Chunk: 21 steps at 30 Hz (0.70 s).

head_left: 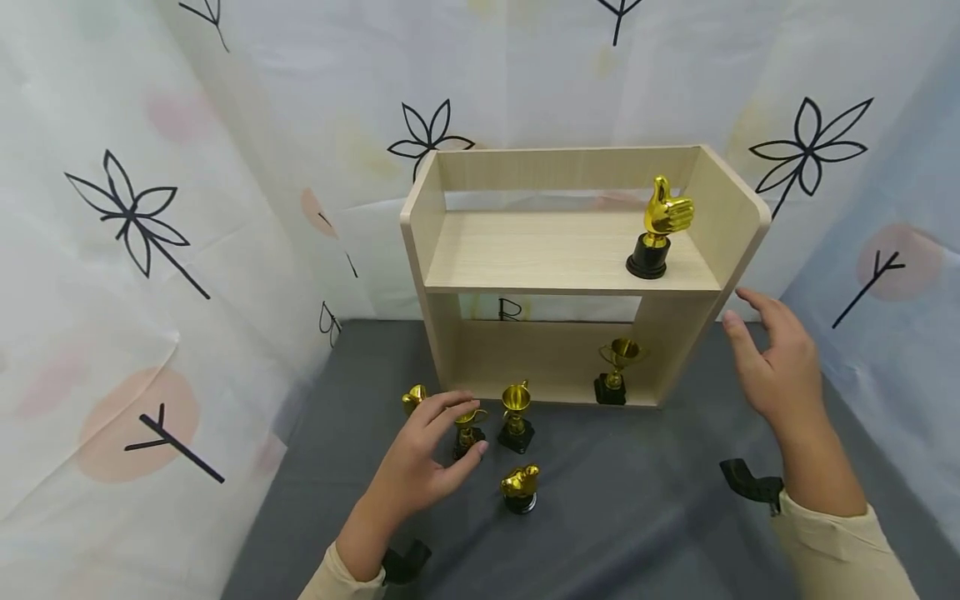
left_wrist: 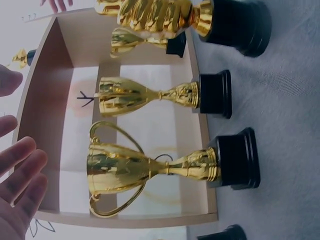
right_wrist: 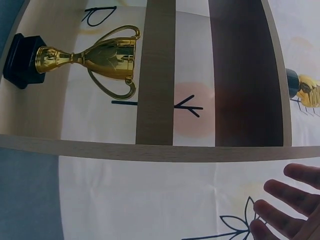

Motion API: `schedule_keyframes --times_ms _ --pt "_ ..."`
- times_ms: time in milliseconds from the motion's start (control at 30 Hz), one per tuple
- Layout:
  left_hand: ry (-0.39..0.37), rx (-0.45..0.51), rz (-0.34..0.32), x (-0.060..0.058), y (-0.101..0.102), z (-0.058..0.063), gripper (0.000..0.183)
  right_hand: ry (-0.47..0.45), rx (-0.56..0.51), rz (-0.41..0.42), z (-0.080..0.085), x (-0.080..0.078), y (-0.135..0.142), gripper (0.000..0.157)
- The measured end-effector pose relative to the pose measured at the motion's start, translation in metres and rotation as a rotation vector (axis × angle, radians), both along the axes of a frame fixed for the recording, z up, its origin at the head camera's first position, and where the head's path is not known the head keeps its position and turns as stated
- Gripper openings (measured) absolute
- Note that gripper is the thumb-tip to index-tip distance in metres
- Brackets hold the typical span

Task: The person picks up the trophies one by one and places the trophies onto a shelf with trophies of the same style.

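Note:
My left hand (head_left: 420, 458) hovers near a gold trophy cup (head_left: 467, 433) on a black base, fingers spread. In the left wrist view its fingers stay apart from the two-handled cup (left_wrist: 120, 170). Right of it stands another gold cup (head_left: 516, 408), and nearer me a thumbs-up trophy (head_left: 520, 487). A gold trophy (head_left: 412, 398) is partly hidden behind my left hand. Beside the shelf's right wall my right hand (head_left: 780, 367) holds nothing, its fingers extended. The wooden shelf (head_left: 570, 290) bears a thumbs-up trophy (head_left: 663, 217) on top and a cup (head_left: 621, 362) below.
The shelf stands at the back of a grey cloth-covered table (head_left: 600, 500). Patterned white cloth (head_left: 300, 125) hangs behind and at the sides. A black strap piece (head_left: 750, 483) shows at my right wrist.

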State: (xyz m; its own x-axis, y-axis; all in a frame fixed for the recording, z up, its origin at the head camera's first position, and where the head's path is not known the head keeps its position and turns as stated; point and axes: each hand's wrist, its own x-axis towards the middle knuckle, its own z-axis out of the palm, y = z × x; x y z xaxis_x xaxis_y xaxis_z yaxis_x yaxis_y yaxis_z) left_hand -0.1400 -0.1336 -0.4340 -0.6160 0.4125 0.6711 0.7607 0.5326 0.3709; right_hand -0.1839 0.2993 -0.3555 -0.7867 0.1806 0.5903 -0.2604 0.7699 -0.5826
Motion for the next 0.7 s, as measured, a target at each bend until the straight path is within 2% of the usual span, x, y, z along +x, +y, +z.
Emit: schedule_keyframes --times_ms 133,400,500,700 --pt "-0.037 0.029 -0.037 0.002 0.003 -0.004 0.049 -0.052 0.013 -0.006 0.001 -0.005 -0.002 0.049" --pt "-0.119 0.068 -0.123 0.005 0.009 -0.012 0.043 -0.063 -0.01 -0.022 0.001 -0.013 -0.001 0.048" --pt "-0.163 0.088 -0.163 0.003 0.009 -0.017 0.041 -0.063 -0.02 -0.022 0.002 -0.016 -0.002 0.048" --pt "-0.276 0.134 -0.198 0.0 0.008 -0.031 0.035 -0.13 -0.027 -0.019 0.004 -0.02 -0.006 0.055"
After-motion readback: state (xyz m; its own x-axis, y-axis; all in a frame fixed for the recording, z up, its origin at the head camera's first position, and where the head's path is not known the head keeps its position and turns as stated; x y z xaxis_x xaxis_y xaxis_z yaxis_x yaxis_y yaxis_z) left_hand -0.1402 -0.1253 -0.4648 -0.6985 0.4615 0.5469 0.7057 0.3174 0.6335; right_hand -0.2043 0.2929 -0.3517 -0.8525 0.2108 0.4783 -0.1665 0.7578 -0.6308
